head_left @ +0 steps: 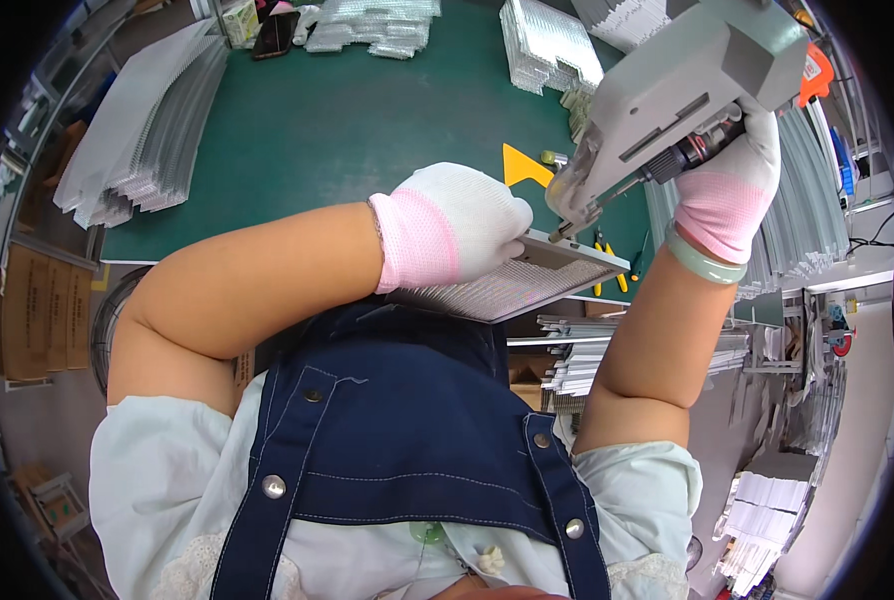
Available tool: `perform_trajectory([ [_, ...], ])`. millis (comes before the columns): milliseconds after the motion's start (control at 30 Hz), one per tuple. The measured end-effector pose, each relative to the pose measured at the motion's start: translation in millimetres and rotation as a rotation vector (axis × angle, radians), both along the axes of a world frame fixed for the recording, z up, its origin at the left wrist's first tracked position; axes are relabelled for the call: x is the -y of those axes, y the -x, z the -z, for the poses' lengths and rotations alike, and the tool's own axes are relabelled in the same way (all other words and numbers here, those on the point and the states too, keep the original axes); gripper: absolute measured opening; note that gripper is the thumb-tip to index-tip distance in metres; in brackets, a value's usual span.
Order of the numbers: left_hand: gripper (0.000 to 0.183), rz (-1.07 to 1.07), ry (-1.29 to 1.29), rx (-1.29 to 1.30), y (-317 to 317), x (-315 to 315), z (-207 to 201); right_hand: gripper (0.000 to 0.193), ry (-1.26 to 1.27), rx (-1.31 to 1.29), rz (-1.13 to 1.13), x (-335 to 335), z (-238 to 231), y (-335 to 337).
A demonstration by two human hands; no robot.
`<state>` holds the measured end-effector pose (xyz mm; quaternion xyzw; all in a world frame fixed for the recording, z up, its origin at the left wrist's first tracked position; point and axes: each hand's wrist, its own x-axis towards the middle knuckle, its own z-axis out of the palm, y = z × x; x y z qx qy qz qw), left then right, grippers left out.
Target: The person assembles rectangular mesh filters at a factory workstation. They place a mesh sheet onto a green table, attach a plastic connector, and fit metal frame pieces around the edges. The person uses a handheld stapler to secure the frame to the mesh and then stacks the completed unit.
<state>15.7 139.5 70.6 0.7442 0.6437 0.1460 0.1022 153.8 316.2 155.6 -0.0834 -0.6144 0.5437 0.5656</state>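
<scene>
My left hand (457,222), in a white glove with a pink cuff, is closed on the upper edge of a metal-framed mesh panel (497,290). The panel leans at the table's near edge, against my apron. In the same kind of glove, my right hand (732,175) grips a large grey handheld power tool (667,95), its fingers partly hidden behind the body. A black cylindrical part sits along the tool's underside. The narrow nose of the tool points down at the panel's frame, just right of my left hand; whether it touches cannot be told.
On the green table (347,130), stacked mesh sheets (152,120) lie left and silvery panels (547,45) lie at the back. A yellow triangular piece (523,166) and yellow-handled pliers (599,270) are near the tool. Long metal strips (807,190) stand at right.
</scene>
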Motion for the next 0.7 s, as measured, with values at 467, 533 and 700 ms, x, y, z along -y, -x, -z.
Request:
perform_trajectory([
  [467, 0.028, -0.028, 0.061, -0.042, -2.5, -3.4, -2.9, 0.017, 0.030, 0.094, 0.043, -5.0, 0.0, 12.5],
  [533, 0.027, 0.011, -0.013, -0.011, -2.3, -4.2, 1.5, 0.016, -0.295, 0.300, 0.204, -26.9, 13.7, -1.8],
  [700, 0.025, 0.051, 0.040, -0.021, -5.4, -5.2, -5.5, 0.023, 0.300, -0.003, -0.140, -31.3, 12.3, -3.4],
])
